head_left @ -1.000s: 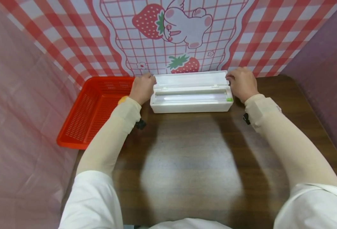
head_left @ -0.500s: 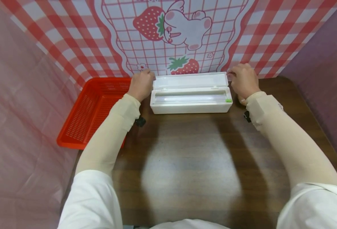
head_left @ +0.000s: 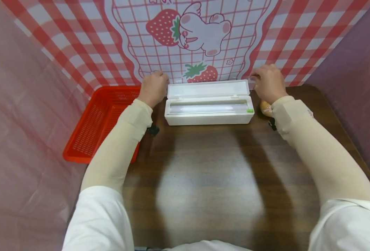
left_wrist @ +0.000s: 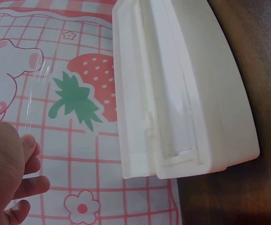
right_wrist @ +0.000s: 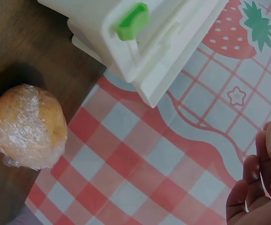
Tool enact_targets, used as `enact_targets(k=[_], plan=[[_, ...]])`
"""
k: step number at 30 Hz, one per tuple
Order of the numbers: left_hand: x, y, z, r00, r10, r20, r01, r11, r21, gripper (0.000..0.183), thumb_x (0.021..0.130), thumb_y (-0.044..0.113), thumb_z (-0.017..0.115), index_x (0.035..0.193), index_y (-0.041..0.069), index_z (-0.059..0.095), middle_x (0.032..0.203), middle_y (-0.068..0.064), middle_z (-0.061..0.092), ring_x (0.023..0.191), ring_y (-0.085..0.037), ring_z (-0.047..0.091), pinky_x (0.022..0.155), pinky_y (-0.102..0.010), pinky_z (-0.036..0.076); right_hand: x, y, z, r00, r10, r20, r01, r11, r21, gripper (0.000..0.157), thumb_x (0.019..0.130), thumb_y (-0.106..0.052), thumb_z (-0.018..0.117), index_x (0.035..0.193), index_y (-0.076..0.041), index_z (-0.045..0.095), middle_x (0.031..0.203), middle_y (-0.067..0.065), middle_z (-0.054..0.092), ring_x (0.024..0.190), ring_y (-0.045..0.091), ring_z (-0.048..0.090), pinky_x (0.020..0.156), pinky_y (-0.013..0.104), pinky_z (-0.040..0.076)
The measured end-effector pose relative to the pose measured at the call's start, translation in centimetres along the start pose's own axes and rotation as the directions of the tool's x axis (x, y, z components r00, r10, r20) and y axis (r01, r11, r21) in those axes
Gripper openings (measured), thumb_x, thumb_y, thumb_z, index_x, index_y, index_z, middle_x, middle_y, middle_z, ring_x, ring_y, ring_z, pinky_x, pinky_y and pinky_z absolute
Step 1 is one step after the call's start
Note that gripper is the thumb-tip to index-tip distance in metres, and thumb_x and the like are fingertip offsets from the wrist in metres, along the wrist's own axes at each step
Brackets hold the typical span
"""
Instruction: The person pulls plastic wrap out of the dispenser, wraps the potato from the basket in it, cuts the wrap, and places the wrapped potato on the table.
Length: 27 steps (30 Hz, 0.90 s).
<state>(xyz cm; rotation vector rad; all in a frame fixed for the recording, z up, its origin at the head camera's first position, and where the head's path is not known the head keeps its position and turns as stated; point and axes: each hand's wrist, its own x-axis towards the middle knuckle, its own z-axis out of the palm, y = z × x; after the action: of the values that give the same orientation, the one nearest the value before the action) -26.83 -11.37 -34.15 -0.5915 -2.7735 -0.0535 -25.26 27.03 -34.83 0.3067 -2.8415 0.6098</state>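
A white cling film dispenser stands at the back of the table, its lid tipped back and the film roll showing inside. In the head view, my left hand is beyond the dispenser's left end. Its thumb and finger pinch the edge of a clear sheet of cling film. My right hand is beyond the right end, thumb and forefinger pinched together at the film's other side. A green cutter slider sits at the dispenser's right end.
A bread roll wrapped in film lies on the wooden table right of the dispenser, partly under my right wrist. The red plastic basket stands at the left, partly hidden by my left forearm. A strawberry-print cloth hangs behind.
Both hands have moved up and back, away from the dispenser's ends, and slightly apart. The wrapped roll at the right has come into view. The yellow thing by the left wrist is now hidden.
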Motion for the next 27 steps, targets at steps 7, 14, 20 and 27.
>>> enact_targets(k=[7, 14, 20, 27], plan=[[0.3, 0.0, -1.1, 1.000, -0.023, 0.009, 0.024, 1.000, -0.019, 0.018, 0.094, 0.003, 0.059, 0.106, -0.001, 0.072, 0.105, -0.017, 0.068, 0.089, -0.033, 0.066, 0.081, -0.049, 0.055, 0.3, -0.5, -0.8, 0.999, -0.025, -0.034, 0.025, 1.000, -0.009, 0.022, 0.100, -0.007, 0.058, 0.112, 0.007, 0.071, 0.110, 0.026, 0.067, 0.104, 0.043, 0.052, 0.097, 0.056, 0.041], [0.6, 0.1, -2.0, 0.999, -0.031, -0.007, 0.031, 0.999, -0.030, 0.021, 0.095, 0.002, 0.057, 0.109, -0.001, 0.073, 0.107, -0.018, 0.069, 0.093, -0.035, 0.067, 0.083, -0.052, 0.054, 0.6, -0.8, -1.8, 1.000, 0.006, -0.023, -0.006, 1.000, -0.001, 0.023, 0.101, -0.008, 0.058, 0.116, 0.004, 0.070, 0.113, 0.024, 0.066, 0.106, 0.041, 0.048, 0.095, 0.055, 0.041], [0.9, 0.2, -2.9, 0.998, -0.065, 0.006, 0.065, 0.998, -0.021, 0.020, 0.097, 0.005, 0.059, 0.111, 0.001, 0.073, 0.108, -0.016, 0.069, 0.097, -0.034, 0.066, 0.085, -0.053, 0.052, 0.8, -1.1, -2.3, 0.997, -0.034, -0.069, 0.033, 0.999, -0.013, 0.021, 0.100, -0.009, 0.060, 0.112, 0.004, 0.071, 0.108, 0.024, 0.066, 0.104, 0.042, 0.050, 0.093, 0.055, 0.042], [1.3, 0.2, -4.1, 0.997, -0.079, 0.017, 0.079, 0.997, -0.013, 0.021, 0.099, 0.009, 0.061, 0.114, 0.002, 0.072, 0.110, -0.015, 0.069, 0.098, -0.032, 0.066, 0.089, -0.049, 0.052, 1.2, -1.3, -3.1, 0.984, -0.101, -0.144, 0.099, 0.995, -0.022, 0.019, 0.100, -0.008, 0.060, 0.105, 0.004, 0.073, 0.104, 0.024, 0.069, 0.100, 0.043, 0.054, 0.091, 0.055, 0.041]])
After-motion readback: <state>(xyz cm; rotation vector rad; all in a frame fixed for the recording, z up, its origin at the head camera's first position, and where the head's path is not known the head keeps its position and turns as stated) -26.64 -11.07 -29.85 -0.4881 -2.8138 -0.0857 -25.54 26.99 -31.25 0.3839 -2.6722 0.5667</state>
